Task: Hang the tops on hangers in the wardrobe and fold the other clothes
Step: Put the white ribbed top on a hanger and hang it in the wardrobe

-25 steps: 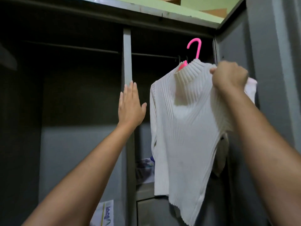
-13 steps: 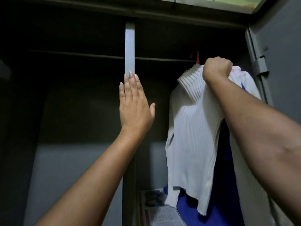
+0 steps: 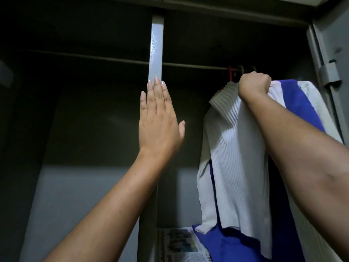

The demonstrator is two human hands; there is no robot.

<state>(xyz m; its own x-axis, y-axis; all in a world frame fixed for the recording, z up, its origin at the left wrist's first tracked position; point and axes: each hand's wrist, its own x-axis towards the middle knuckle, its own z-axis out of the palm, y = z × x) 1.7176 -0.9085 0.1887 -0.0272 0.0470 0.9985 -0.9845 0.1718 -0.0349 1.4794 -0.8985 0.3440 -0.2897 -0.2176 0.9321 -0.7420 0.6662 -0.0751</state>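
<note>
A white ribbed top (image 3: pixel 238 157) hangs on a pink hanger (image 3: pixel 229 72) whose hook is up at the wardrobe rail (image 3: pixel 188 65). My right hand (image 3: pixel 253 86) grips the top's shoulder in a fist, just under the rail at the right end. A blue garment (image 3: pixel 306 103) hangs right behind the white top. My left hand (image 3: pixel 158 121) is raised with straight fingers, flat against the grey centre post (image 3: pixel 156 52) of the wardrobe, holding nothing.
The wardrobe's left half is dark, with the rail (image 3: pixel 85 56) bare there. A grey door with a hinge (image 3: pixel 329 72) stands at the right edge. Newspaper (image 3: pixel 179 244) lines the shelf below the hanging clothes. Other hanger hooks (image 3: pixel 245 68) sit on the rail.
My right hand carried the white top on its hanger from outside the wardrobe in to the rail. The view moved closer. My left hand stayed on the centre post.
</note>
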